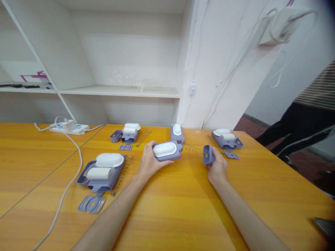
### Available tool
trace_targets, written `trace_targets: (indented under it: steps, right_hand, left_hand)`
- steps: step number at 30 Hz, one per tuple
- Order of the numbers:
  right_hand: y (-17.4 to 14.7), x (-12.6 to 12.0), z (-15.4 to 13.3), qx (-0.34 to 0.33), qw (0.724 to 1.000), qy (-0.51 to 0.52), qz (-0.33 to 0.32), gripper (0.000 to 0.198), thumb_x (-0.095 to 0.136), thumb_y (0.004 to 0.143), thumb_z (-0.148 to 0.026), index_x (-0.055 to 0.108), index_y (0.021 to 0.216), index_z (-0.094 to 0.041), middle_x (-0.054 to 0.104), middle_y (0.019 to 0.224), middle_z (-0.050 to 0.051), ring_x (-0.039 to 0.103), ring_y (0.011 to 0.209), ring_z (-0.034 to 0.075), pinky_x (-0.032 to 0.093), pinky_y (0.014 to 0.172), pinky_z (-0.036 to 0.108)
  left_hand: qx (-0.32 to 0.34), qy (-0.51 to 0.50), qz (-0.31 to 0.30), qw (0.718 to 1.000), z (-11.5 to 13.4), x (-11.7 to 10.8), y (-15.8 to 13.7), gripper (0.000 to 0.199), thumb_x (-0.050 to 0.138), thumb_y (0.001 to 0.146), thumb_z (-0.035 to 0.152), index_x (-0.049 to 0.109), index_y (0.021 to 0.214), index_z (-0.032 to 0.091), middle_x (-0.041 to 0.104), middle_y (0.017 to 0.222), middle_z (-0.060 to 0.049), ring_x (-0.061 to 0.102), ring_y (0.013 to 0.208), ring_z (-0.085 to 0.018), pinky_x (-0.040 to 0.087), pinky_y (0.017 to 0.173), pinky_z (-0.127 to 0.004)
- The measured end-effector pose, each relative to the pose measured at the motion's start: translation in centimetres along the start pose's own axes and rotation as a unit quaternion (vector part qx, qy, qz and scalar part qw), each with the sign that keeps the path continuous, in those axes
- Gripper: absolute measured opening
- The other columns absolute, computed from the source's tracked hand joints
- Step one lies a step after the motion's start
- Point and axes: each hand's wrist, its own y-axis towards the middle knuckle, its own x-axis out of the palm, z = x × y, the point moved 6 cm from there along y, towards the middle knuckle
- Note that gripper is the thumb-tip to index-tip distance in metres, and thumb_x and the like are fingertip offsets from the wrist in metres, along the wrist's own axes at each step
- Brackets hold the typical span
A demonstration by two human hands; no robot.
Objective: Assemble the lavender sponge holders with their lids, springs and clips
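My left hand (148, 161) is closed around a grey-purple plastic casing (167, 157) with a white oval piece (164, 149) on its upper face. In my right hand (218, 168) is a grey-purple hollow end cap (208, 155), its opening turned toward the casing. Between the two parts stretches a thin metal coil spring (193, 149); whether both its ends are fastened cannot be made out. Just behind the casing stands another grey-purple part with a small white oval piece (177, 129).
Similar sets of parts lie at left (110, 160), back left (132, 126) and right (222, 132), with springs and flat cut-out plates (92, 204). A power strip (69, 127) trails a white cable (78, 153). A person (309, 108) stands beyond the table's right edge.
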Motion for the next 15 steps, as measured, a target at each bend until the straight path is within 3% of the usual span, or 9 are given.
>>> trace_targets:
  steps: [8, 12, 15]
  right_hand:
    - [0.8, -0.2, -0.1, -0.023, 1.0, 0.001, -0.014, 0.038, 0.069, 0.063, -0.043, 0.069, 0.089, -0.015, 0.067, 0.079, 0.0, 0.056, 0.057, 0.011, 0.039, 0.041, 0.019]
    - [1.0, 0.1, -0.4, -0.065, 0.997, -0.002, -0.052, 0.038, 0.069, 0.066, -0.04, 0.069, 0.096, -0.016, 0.069, 0.093, 0.003, 0.063, 0.078, 0.014, 0.049, 0.059, 0.022]
    - [0.3, 0.7, -0.9, -0.107, 0.989, -0.027, -0.096, 0.038, 0.067, 0.069, -0.041, 0.069, 0.097, -0.015, 0.069, 0.098, 0.005, 0.062, 0.092, 0.017, 0.05, 0.076, 0.028]
  left_hand:
    - [0.039, 0.012, 0.008, 0.999, 0.7, -0.5, 0.0, 0.085, 0.081, 0.048, 0.049, 0.041, 0.117, 0.019, 0.05, 0.111, -0.008, 0.05, 0.105, -0.025, 0.043, 0.091, -0.04]
    - [0.072, 0.014, -0.021, 0.997, 1.4, -0.1, -0.2, 0.087, 0.081, 0.049, 0.047, 0.038, 0.119, 0.019, 0.05, 0.115, -0.009, 0.047, 0.11, -0.026, 0.042, 0.094, -0.041]
    - [0.092, 0.013, -0.056, 0.994, 1.9, 0.3, -0.4, 0.087, 0.081, 0.05, 0.046, 0.037, 0.12, 0.021, 0.05, 0.117, -0.008, 0.046, 0.112, -0.026, 0.04, 0.096, -0.042]
